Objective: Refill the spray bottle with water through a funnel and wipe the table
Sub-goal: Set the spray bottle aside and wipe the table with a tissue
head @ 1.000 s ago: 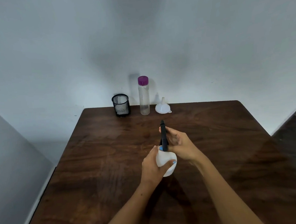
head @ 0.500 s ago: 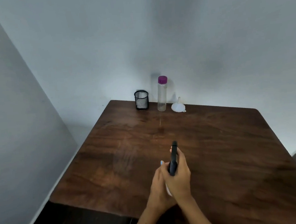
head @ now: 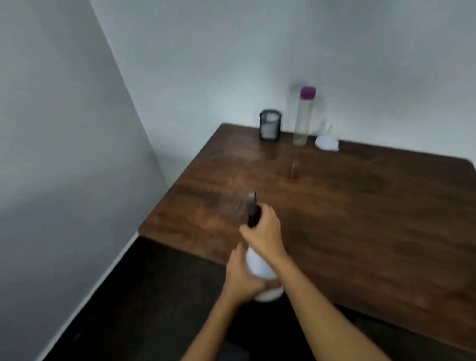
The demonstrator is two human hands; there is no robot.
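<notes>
spray bottle [head: 261, 266] held by left hand [head: 242, 278] and right hand [head: 264, 235].

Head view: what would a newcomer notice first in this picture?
First, the two hands near the table's front-left corner: the left hand grips the white body of a spray bottle, and the right hand grips its black head. Next, at the far edge by the wall, a black mesh cup, a purple-capped bottle and a white funnel stand in a row.

Dim, even light; whole frame smeared by motion blur, with wide-angle bending at edges.
</notes>
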